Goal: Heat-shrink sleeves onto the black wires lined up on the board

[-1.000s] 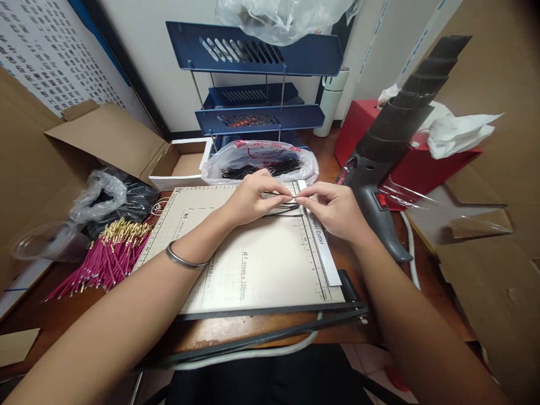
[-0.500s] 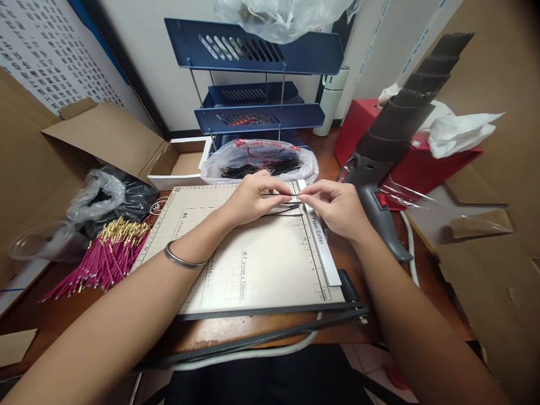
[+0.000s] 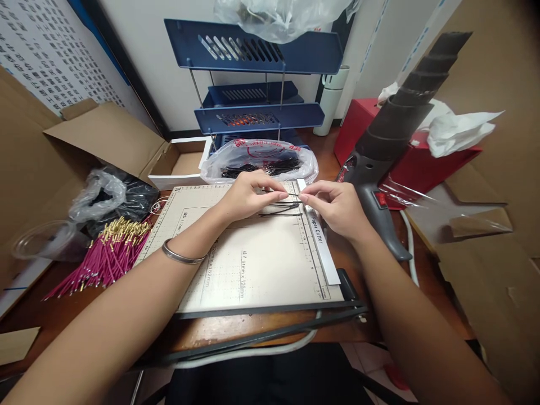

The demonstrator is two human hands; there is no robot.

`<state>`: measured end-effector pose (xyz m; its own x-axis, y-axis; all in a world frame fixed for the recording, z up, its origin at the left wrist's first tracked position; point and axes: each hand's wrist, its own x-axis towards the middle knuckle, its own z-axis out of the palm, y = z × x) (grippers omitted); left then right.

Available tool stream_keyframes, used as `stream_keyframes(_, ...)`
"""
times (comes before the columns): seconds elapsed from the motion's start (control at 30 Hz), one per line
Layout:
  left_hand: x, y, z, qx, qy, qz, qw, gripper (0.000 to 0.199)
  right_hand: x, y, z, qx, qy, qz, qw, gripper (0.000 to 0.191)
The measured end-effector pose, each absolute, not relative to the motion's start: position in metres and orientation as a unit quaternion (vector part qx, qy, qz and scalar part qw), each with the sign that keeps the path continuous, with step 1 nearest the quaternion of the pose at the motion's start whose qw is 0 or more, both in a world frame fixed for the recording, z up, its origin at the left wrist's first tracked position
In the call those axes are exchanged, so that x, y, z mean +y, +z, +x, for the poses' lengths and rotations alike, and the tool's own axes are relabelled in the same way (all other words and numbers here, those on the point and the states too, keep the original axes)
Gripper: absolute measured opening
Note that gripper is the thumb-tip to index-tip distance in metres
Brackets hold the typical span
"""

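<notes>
Thin black cord [image 3: 293, 194] spans the hands over the upper right of the paper cutter [image 3: 270, 270], left hand [image 3: 252, 195] and right hand [image 3: 336, 207] each pinching it between thumb and fingertips. More black cords [image 3: 280, 214] lie just below; behind, plastic bag [image 3: 261, 149] of dark strands [image 3: 280, 166].
</notes>
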<state>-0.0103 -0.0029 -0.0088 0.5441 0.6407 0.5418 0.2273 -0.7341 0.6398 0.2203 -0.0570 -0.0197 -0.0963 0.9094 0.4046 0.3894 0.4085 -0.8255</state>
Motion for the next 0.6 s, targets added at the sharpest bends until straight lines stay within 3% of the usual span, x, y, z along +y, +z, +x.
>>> stream_keyframes(0.6,-0.0075,-0.0017,-0.0106,0.328,0.404,0.798,0.305,0.039,-0.056,-0.0201,0.22,-0.676,0.293,-0.458,0.497,0.022)
